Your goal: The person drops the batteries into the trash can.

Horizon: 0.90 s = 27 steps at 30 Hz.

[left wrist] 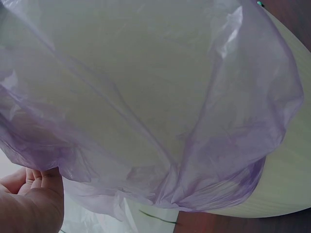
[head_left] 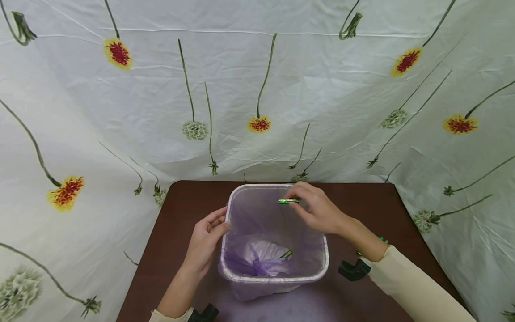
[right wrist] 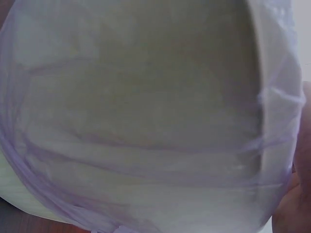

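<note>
A white-rimmed bin (head_left: 281, 280) lined with a thin purple bag (head_left: 257, 293) stands in the middle of the table. Between thumb and fingers, my right hand (head_left: 319, 210) pinches a green battery (head_left: 286, 201) above the bin's opening, toward its far right side. Inside, on the crumpled bag bottom, lies another small green item (head_left: 286, 254), which looks like a battery. My left hand (head_left: 206, 241) touches the left side of the bin at the rim; in the left wrist view the bag partly hides its fingers. The right wrist view shows mostly bin wall, with the battery out of sight.
The dark brown table (head_left: 181, 201) extends around the bin. A white cloth (head_left: 225, 80) printed with flowers hangs behind it and along both sides. Black devices sit at both wrists, the right one (head_left: 354, 270) beside the cream sleeve.
</note>
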Motion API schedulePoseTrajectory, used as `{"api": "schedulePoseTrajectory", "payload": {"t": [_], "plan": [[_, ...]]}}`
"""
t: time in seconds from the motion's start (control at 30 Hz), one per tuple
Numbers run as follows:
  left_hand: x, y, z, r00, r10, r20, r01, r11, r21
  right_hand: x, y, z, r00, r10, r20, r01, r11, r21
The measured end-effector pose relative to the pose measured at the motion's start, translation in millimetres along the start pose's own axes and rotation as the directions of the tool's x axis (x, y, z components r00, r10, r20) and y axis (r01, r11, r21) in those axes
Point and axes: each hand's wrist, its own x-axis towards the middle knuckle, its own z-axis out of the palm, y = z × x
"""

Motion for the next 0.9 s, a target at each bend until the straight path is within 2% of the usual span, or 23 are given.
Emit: {"api": "schedulePoseTrajectory", "payload": {"t": [0.17,0.37,0.9], "plan": [[-0.3,-0.5,0.2,1.000,-0.003,0.000,0.003,1.000,0.001,1.7,-0.4,2.0,1.000,0.012,0.015,-0.012,1.000,0.016],[-0.5,-0.7,1.1,1.000,0.001,0.008,-0.001,1.000,-0.001,0.6,-3.0,-2.0,0.999,0.039,-0.015,-0.040,0.999,-0.019],[-1.5,1.2,0.7,1.000,-0.006,0.000,0.006,1.000,0.002,-5.8,2.0,-8.3,0.999,0.016,-0.035,-0.017,0.999,-0.029]]}}
